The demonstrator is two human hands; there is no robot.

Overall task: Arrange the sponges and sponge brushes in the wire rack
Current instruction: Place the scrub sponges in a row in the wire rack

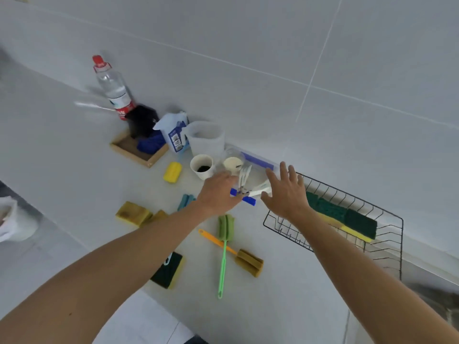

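Note:
The black wire rack [271, 226] stands at the right against the wall, with green-and-yellow scouring sponges [347, 216] lying in it. Loose on the counter are a yellow sponge [172, 172], brownish sponges [134, 213], a teal sponge [185, 201], a green-and-yellow scouring sponge [168, 269], a green sponge brush [225, 244] and an orange-handled brush with a brown sponge head [249, 262]. My left hand [218, 192] rests, fingers curled, on the near edge of a clear box with blue clips [258, 161]. My right hand [285, 192] hovers with fingers spread between that box and the rack's left end.
Behind the box stand a paper cup [202, 166], a clear tub [206, 139], a white-and-blue pouch [173, 135], a water bottle [113, 88] and a wooden tray [149, 161] holding a black pot. White plastic forks [244, 175] lie in the box. The counter edge runs along the lower left.

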